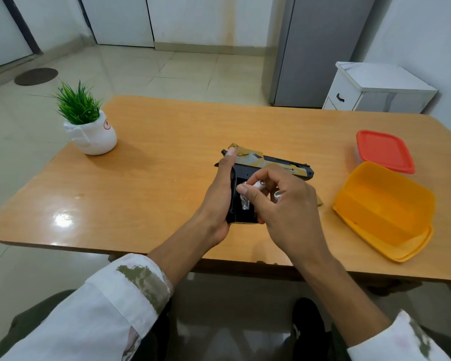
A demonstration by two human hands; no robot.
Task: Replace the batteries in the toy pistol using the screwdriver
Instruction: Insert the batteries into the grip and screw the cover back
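Note:
A black and gold toy pistol (274, 164) lies over the middle of the wooden table (146, 162), its grip pointing toward me with the battery bay open. My left hand (220, 196) grips the pistol's grip from the left, thumb up on the slide. My right hand (284, 204) pinches a white battery (258, 184) over the bay and holds a second battery (277, 195) between its fingers. Another white battery (245, 204) sits in the bay. No screwdriver is visible.
An open orange plastic box (383, 209) stands on its lid at the right, with a red-lidded container (384, 151) behind it. A white pot with a green plant (89, 131) stands at the table's left back. A white cabinet (375, 87) is beyond the table.

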